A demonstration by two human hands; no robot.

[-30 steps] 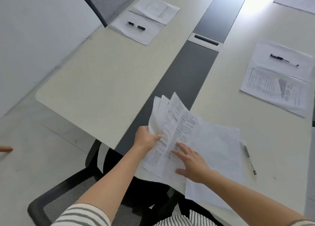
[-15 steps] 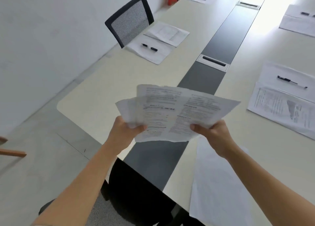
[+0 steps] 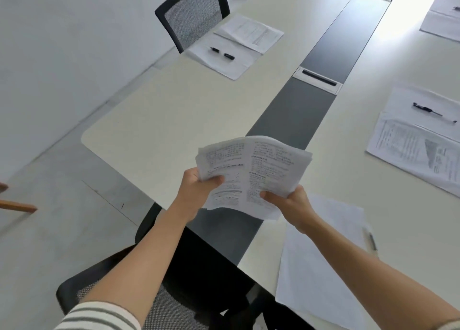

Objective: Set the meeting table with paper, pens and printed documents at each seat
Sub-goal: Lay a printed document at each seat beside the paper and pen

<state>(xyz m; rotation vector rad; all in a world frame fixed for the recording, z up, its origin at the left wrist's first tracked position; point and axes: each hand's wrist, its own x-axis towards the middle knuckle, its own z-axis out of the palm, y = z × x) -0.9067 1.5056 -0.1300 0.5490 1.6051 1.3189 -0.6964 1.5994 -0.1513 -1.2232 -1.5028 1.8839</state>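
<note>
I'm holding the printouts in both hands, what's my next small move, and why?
Probably peel one sheet off the printouts with the right hand and lay it by the blank paper: that seat has a pen but no document.

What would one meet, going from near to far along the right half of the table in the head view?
White sheet with a pen at its right edge → printed document → second white sheet bearing a black pen → more papers at the far seat.
</note>
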